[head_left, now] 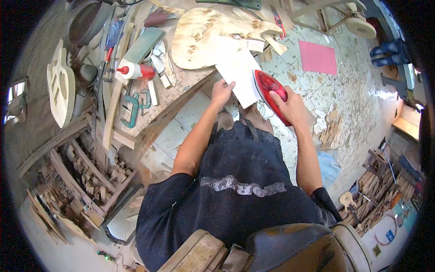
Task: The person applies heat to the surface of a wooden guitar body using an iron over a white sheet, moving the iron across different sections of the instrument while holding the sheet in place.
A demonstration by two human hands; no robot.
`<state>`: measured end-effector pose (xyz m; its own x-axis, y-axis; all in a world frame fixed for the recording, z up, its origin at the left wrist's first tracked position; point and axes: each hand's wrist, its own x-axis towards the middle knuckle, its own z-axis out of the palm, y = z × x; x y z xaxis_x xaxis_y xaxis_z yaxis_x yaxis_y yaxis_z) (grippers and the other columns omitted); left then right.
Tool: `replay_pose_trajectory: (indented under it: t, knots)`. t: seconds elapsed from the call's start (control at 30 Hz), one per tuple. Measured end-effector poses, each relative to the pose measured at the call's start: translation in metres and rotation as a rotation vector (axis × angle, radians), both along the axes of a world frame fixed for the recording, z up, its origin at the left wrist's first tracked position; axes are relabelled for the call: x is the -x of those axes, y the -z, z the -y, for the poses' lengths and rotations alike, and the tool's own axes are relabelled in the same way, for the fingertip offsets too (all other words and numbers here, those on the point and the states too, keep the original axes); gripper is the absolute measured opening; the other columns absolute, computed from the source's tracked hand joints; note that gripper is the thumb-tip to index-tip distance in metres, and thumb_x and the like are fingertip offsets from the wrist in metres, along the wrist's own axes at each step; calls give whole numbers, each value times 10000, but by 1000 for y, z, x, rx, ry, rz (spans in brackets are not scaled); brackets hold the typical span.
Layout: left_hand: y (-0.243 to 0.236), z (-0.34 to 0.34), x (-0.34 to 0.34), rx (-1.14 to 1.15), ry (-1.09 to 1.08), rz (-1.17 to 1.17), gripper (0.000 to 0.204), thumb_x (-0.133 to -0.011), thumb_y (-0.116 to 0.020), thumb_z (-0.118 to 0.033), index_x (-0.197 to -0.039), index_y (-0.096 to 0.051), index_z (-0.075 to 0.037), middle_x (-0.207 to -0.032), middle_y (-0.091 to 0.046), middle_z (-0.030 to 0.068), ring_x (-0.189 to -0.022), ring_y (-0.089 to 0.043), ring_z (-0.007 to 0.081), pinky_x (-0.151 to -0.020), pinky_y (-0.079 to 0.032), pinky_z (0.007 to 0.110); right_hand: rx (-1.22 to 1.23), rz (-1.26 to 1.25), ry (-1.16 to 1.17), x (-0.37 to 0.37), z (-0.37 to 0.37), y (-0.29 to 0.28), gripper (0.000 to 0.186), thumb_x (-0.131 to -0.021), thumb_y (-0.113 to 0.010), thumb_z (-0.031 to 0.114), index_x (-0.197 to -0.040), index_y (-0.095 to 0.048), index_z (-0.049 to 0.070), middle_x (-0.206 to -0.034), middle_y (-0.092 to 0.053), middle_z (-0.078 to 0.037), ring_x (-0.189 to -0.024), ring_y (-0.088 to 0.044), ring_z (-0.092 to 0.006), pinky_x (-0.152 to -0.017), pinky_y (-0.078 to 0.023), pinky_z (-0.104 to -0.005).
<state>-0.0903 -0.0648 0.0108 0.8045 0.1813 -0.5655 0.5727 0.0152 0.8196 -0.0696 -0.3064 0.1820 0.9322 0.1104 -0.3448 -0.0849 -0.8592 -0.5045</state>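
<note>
A white paper sheet (238,75) hangs at the near edge of a pale, figured wooden guitar body (195,38) on the workbench. My left hand (222,90) has its fingers closed on the sheet's lower left edge. My right hand (285,102) grips a red clothes iron (267,79), whose soleplate faces the sheet's right side; whether it touches is hard to tell. To their left lie a white-and-red glue bottle (136,71), teal C-clamps (131,111) and a grey-green block (142,45).
The cluttered bench (163,104) stands over a tiled floor (344,109) with a pink sheet (317,57). A carved wooden piece (61,86) is at far left, a scrap-wood crate (86,181) lower left, sticks (371,204) lower right. Blue denim-covered shapes (389,52) appear at far right.
</note>
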Motion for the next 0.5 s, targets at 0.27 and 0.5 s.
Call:
replay_pose_trajectory:
  t: [0.27, 0.5]
  knots:
    - [28, -11, 21, -75, 45, -3, 224, -939, -692, -167, -1063, -719, 18, -903, -753, 83, -765, -680, 124, -698, -525, 298, -5, 18, -22, -5, -5, 1, 536, -905, -685, 506, -1087, -692, 3, -834, -712, -273, -788, -717, -423, -728, -559, -489]
    - [17, -3, 25, -11, -1, 12, 214, -973, -662, -156, -1070, -702, 31, -892, -724, 47, -738, -628, 96, -668, -491, 284, 39, -46, -1, 1, 1, -6, 545, -906, -683, 512, -1085, -689, -2, -833, -711, -273, -792, -717, -420, -733, -555, -489]
